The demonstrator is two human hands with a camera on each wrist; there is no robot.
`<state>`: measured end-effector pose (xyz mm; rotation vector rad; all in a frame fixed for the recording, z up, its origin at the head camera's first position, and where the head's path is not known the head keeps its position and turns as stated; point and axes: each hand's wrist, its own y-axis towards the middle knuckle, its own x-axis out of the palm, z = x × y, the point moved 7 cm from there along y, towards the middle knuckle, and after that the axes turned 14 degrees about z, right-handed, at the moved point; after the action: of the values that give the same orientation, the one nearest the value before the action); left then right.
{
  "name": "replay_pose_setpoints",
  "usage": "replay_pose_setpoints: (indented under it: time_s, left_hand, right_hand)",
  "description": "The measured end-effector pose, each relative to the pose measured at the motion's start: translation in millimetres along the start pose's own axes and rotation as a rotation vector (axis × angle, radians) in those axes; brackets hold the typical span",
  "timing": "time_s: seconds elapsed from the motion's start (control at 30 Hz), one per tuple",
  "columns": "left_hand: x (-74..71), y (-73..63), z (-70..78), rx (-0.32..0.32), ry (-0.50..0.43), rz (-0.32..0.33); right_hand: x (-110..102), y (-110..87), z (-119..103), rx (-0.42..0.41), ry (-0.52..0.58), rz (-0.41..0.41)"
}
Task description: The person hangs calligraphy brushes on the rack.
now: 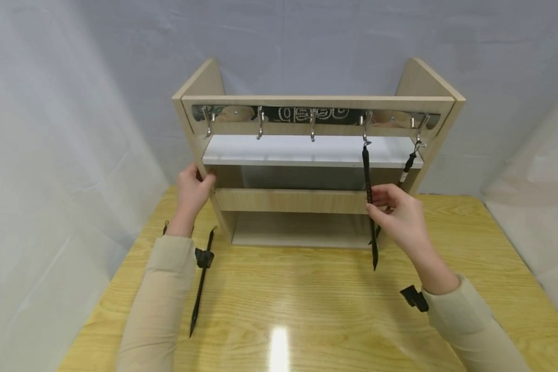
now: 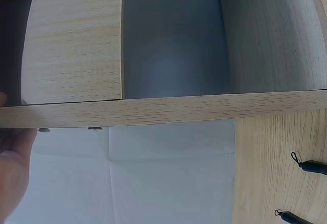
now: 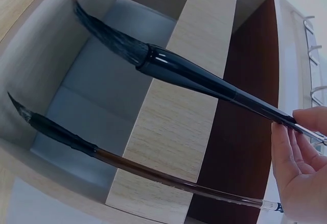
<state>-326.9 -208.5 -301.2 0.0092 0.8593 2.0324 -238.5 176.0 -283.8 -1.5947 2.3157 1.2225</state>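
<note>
In the head view my left hand (image 1: 192,194) grips the left side panel of a small wooden shelf (image 1: 293,200). The left wrist view shows the thumb on the panel's outer side and a fingertip inside. My right hand (image 1: 400,214) pinches the handle of a black calligraphy brush (image 1: 367,170) between thumb and fingers. Its loop is at the second hook (image 1: 366,126) from the right, and its dark bristles (image 3: 110,32) point down. Behind that hand, a second calligraphy brush (image 3: 153,173) with a brown handle hangs from the rightmost hook (image 1: 420,129).
A metal strip with several hooks (image 1: 312,124) runs along the shelf's top front. On the wooden table (image 1: 307,289), another black brush (image 1: 197,302) lies beside the left sleeve. One more brush's loop end (image 1: 165,226) shows past the left forearm. Pale cloth (image 1: 283,41) hangs behind.
</note>
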Motion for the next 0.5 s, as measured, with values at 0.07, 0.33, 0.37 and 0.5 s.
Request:
replay_pose_setpoints:
  time_s: [0.07,0.33,0.37,0.5]
  left_hand:
    - [0.0,-0.2,0.2,0.009,0.001,0.004]
    - [0.1,0.1,-0.2,0.008,-0.006,0.010]
    - [0.1,0.1,0.0,0.012,-0.005,0.011]
    - [0.1,-0.5,0.0,0.013,-0.005,0.009]
  right_hand:
    - [0.0,-0.6,-0.2,0.005,0.003,0.000]
    - [0.3,0.6,-1.4,0.000,0.006,0.016]
    - [0.7,0.9,-1.0,0.004,0.009,0.016]
    - [3.3,1.4,1.2,0.020,0.026,0.009]
